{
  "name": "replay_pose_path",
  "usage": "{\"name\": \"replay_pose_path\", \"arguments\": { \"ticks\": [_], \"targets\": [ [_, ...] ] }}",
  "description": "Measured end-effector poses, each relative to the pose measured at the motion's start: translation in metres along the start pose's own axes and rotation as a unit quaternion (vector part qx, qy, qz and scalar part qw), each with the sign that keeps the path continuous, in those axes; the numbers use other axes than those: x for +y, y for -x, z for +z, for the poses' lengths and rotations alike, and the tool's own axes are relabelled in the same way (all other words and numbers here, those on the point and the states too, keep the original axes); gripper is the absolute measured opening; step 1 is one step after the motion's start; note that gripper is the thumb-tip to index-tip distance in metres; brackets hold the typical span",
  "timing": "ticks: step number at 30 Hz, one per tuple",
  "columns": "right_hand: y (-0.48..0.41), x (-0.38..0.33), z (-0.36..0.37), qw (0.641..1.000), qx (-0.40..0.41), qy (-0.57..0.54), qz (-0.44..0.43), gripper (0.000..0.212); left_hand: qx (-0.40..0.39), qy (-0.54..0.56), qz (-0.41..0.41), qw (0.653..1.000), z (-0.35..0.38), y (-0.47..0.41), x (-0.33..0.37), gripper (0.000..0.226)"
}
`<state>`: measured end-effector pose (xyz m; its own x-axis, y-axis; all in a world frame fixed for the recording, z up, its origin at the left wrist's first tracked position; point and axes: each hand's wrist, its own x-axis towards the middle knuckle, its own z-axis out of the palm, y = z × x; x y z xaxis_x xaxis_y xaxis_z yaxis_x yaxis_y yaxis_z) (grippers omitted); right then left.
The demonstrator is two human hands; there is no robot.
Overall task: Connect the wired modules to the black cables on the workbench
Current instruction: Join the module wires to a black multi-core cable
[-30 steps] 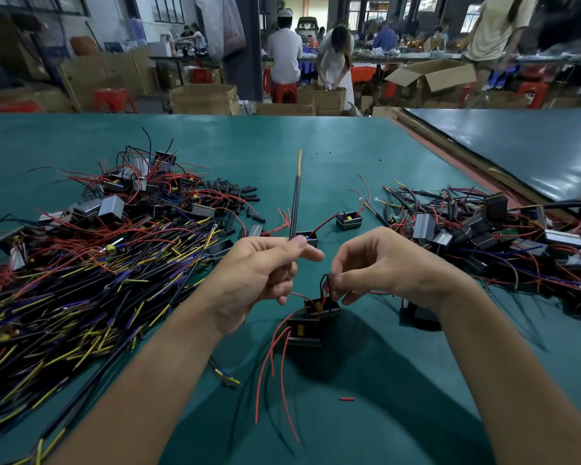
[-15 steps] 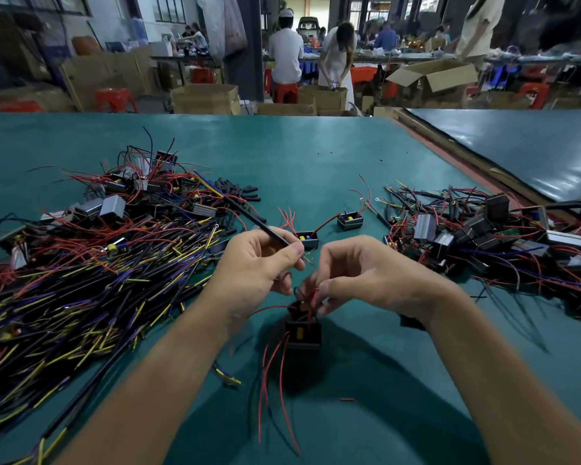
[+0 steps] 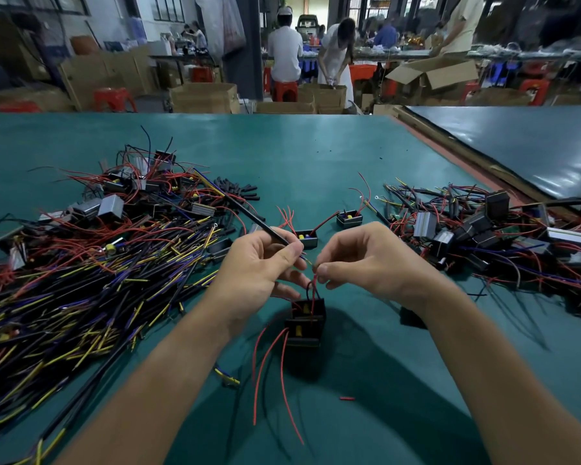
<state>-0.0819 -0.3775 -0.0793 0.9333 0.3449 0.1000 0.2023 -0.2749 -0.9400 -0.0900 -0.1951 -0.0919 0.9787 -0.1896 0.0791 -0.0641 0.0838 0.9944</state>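
A: Which step am I on?
B: Joining, by the look of it. Your left hand (image 3: 259, 266) pinches the near end of a long black sheathed cable (image 3: 249, 213), thumb and forefinger closed on it. Coloured cores poke out past the fingertips.
A: And the other?
B: Your right hand (image 3: 359, 263) pinches a thin red lead wire (image 3: 313, 293) rising from the small black box module with the yellow part inside (image 3: 307, 308). It sits right below both hands, with a second black box module (image 3: 303, 332) just under it. Can't tell whether they rest on the green workbench mat (image 3: 316, 156) or hang from the leads.
A: Tips touching?
B: Very close. Too small to tell contact.
A: Next?
B: My read: line up the bare ends, overlap, twist. Needs fine fingertip control and a steady cable. The loose red leads trailing toward you could snag.
A: Stock?
B: Heap of black cables (image 3: 81, 280) on your left, heap of wired modules (image 3: 483, 236) on your right.
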Motion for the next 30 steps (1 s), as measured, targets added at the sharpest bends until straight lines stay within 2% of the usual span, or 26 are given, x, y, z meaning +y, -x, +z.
{"name": "replay_pose_path", "arguments": {
  "ticks": [8, 19, 25, 30],
  "targets": [
    [0.0, 0.003, -0.002, 0.999, -0.027, 0.022, 0.002, 0.021, -0.026, -0.036, 0.009, 0.999, 0.002, 0.002, 0.001, 0.012],
    [0.003, 0.0, -0.009, 0.991, 0.001, 0.124, -0.047, 0.015, -0.024, -0.159, 0.041, 0.986, 0.0, 0.001, -0.007, 0.018],
    [0.004, -0.003, -0.007, 0.994, 0.009, 0.095, -0.061, 0.025, -0.034, -0.186, 0.039, 0.981, 0.0, 0.001, -0.008, 0.02],
    [0.002, 0.001, -0.004, 0.995, 0.007, 0.092, -0.034, 0.011, -0.061, -0.183, 0.043, 0.98, 0.002, 0.003, -0.004, 0.02]
  ]
}}
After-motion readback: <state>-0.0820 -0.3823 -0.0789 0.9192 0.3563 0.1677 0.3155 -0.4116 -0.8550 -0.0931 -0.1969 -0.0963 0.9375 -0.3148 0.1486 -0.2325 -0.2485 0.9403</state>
